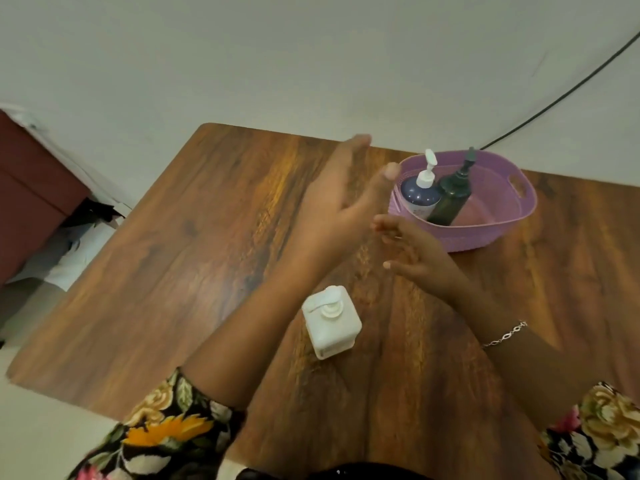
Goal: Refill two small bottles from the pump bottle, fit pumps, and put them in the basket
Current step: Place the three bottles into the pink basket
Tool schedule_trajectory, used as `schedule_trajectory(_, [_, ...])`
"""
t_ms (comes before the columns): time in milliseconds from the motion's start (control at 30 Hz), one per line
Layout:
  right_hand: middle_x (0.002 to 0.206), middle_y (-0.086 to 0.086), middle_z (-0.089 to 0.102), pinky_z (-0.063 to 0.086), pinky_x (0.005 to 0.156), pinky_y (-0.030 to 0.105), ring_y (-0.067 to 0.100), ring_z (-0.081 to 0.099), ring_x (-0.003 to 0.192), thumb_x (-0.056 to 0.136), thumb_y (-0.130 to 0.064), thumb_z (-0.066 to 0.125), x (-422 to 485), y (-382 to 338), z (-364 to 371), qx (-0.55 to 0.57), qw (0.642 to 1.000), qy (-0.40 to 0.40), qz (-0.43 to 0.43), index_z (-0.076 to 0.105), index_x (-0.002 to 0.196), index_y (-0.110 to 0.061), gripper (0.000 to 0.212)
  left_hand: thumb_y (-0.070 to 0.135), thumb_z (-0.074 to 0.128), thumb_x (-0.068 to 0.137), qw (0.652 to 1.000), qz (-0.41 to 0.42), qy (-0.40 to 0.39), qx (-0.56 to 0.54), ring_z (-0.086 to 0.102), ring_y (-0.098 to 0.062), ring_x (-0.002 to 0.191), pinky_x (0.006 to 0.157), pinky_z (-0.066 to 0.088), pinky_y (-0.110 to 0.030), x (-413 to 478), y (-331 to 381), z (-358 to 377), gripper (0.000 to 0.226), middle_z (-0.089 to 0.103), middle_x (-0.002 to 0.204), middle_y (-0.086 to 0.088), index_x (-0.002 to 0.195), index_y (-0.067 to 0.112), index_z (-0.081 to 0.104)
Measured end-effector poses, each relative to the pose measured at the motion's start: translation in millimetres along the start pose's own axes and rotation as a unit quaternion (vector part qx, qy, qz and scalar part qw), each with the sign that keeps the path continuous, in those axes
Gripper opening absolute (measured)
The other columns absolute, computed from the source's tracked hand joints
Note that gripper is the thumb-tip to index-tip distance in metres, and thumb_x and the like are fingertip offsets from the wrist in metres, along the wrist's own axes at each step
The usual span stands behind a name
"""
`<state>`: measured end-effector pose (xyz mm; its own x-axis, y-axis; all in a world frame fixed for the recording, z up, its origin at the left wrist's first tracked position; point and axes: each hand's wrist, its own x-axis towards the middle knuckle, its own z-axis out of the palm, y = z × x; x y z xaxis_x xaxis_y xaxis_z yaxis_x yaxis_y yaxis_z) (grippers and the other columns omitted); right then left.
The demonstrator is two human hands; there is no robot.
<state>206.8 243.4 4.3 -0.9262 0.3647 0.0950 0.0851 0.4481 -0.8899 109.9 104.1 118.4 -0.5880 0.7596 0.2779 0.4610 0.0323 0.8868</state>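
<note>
**Both small bottles stand in the basket, hands free above the table**

The purple basket (pixel 471 237) sits on the far right part of the wooden table (pixel 173 254). Two small bottles stand in its left end, touching side by side: a dark blue bottle (pixel 415 197) with a white pump, and to its right a dark green bottle (pixel 450 199) with a dark pump. Both lean a little toward the far wall.

The white pump bottle (pixel 330 323), square and upright, stands alone on the table nearer the person, well apart from the basket.

The left hand (pixel 341 202) hovers over the table just left of the basket; its grip is apart, fingers stretched out and holding nothing. The right hand (pixel 420 252) hangs just in front of the basket's near wall, below the left; its grip is also apart, fingers spread loosely with nothing between them. A thin bracelet (pixel 505 336) circles the right forearm, and floral sleeves (pixel 166 427) cover both upper arms. A dark cable (pixel 554 102) runs down the wall behind the basket.
</note>
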Motion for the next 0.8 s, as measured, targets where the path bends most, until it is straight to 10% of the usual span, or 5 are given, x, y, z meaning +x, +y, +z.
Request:
schedule_trajectory(200, [0.139, 0.003, 0.043, 0.036, 0.107, 0.021, 0.007, 0.040, 0.131, 0.072, 0.018, 0.060, -5.7, -3.4, 20.7, 0.038, 0.990, -0.130, 0.035, 0.033, 0.136, -0.023, 0.081, 0.055, 0.037, 0.088, 0.989, -0.129, -0.010, -0.072, 0.048, 0.012, 0.108, 0.092, 0.039, -0.016, -19.8, -63.6, -22.7, 0.054, 0.053, 0.121, 0.016, 0.128, 0.021, 0.050])
schedule_trajectory(400, [0.151, -0.008, 0.023, 0.024, 0.113, 0.022, 0.005, 0.023, 0.139, 0.070, -0.023, 0.079, -13.7, -0.1, 31.1, -0.069, 0.949, -0.296, 0.087, 0.016, 0.144, -0.028, 0.097, 0.065, 0.019, 0.079, 0.946, -0.283, -0.009, -0.159, 0.036, -0.010, 0.133, 0.105, 0.025, -0.027, -49.4, -99.9, -4.6, 0.070, 0.043, 0.143, 0.001, 0.124, 0.024, 0.052])
schedule_trajectory(600, [0.130, -0.027, 0.033, 0.027, 0.095, 0.000, -0.024, 0.031, 0.118, 0.072, -0.010, 0.078, -21.7, 0.1, 45.2, -0.036, 0.958, -0.277, 0.066, 0.026, 0.129, -0.039, 0.082, 0.060, 0.024, 0.086, 0.895, -0.376, 0.055, -0.233, 0.050, -0.018, 0.122, 0.109, 0.033, -0.044, -71.3, -116.5, 13.3, 0.054, 0.055, 0.131, -0.005, 0.103, 0.023, 0.059])
schedule_trajectory(800, [0.127, -0.013, 0.046, 0.038, 0.095, 0.009, -0.008, 0.046, 0.118, 0.070, 0.003, 0.076, -26.5, 2.5, 47.4, 0.035, 0.971, -0.231, 0.057, 0.038, 0.128, -0.017, 0.072, 0.062, 0.028, 0.079, 0.881, -0.379, 0.102, -0.265, 0.060, -0.023, 0.103, 0.082, 0.052, -0.038, -73.6, -107.6, 26.3, 0.066, 0.056, 0.129, -0.012, 0.111, 0.013, 0.056])
